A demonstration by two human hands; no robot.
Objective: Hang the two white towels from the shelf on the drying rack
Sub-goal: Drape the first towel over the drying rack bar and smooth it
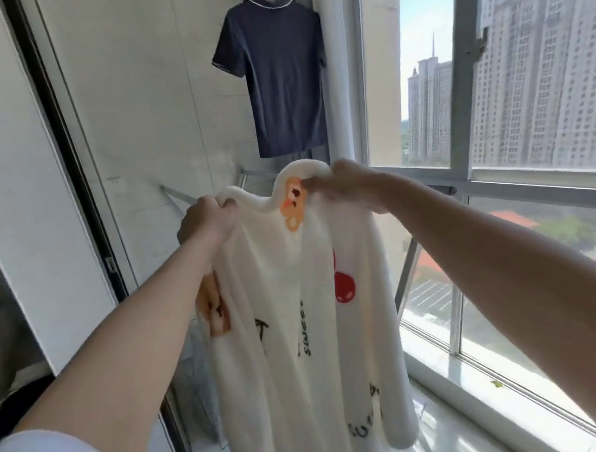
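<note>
A fluffy white towel (302,338) printed with orange bears, red cherries and black lettering hangs in front of me, held up by its top edge. My left hand (206,222) is closed on the edge's left part. My right hand (348,186) pinches the edge on the right, beside a bear print. The towel bunches upward between the two hands. Behind it, grey metal bars of the drying rack (180,195) stick out, mostly hidden by the towel. One rack leg (405,272) shows at the right. No second towel is in view.
A dark navy polo shirt (278,78) hangs on a hanger high on the white tiled wall. A large window (470,174) with a white sill runs along the right. A dark sliding door frame (65,149) stands at the left.
</note>
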